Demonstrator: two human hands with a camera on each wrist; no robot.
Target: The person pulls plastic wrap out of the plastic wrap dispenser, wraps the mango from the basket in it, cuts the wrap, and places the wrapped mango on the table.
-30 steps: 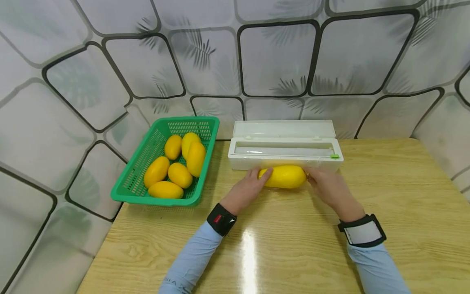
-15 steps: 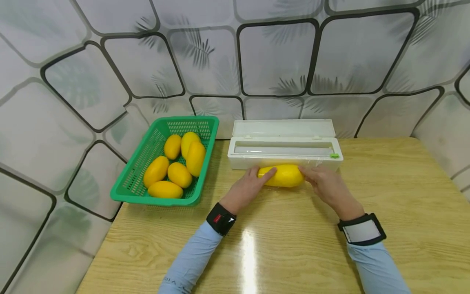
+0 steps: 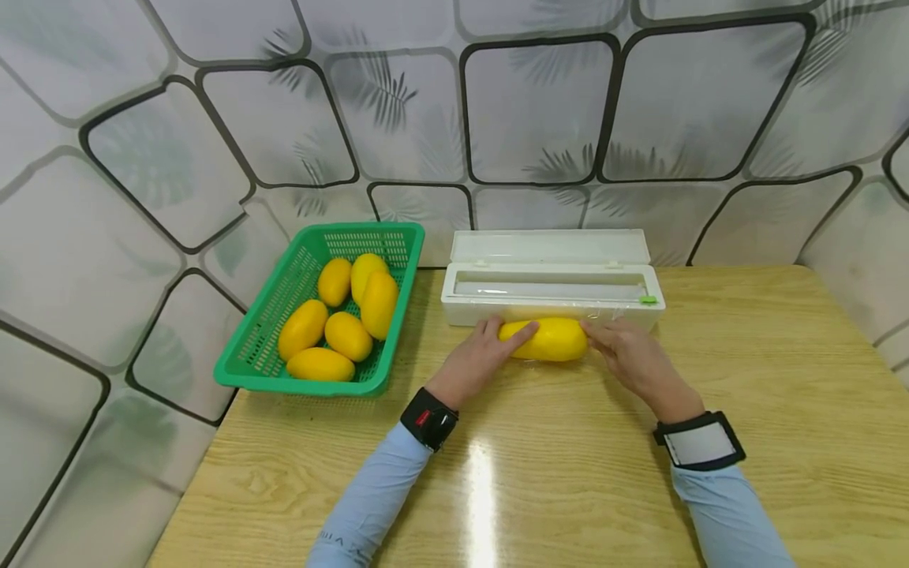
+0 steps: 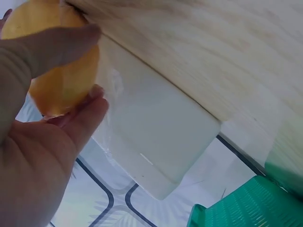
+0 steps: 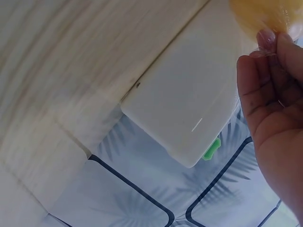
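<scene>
A yellow mango [image 3: 557,339] lies sideways against the front of a white cling film dispenser [image 3: 458,315], with clear cling film around it. My left hand [image 3: 474,361] grips the mango's left end, thumb on top and fingers behind, as the left wrist view also shows on the mango [image 4: 71,80]. At the other end my right hand [image 3: 635,363] pinches the cling film between thumb and fingertips. In the right wrist view its fingertips [image 5: 266,40] are right at the mango's end, with shiny film between them.
Left of the dispenser stands a green basket [image 3: 383,371] with several mangoes [image 3: 348,338]. The dispenser's lid [image 3: 550,247] is raised, showing the film roll [image 3: 547,290], and a green slider [image 3: 648,300] sits at its right. Patterned wall covering [image 3: 540,118] rises behind the wooden table [image 3: 568,489].
My right fingertips have shifted slightly left, closer in against the mango's right end. The left thumb has slid a little to the right over the mango. Basket and dispenser stay put.
</scene>
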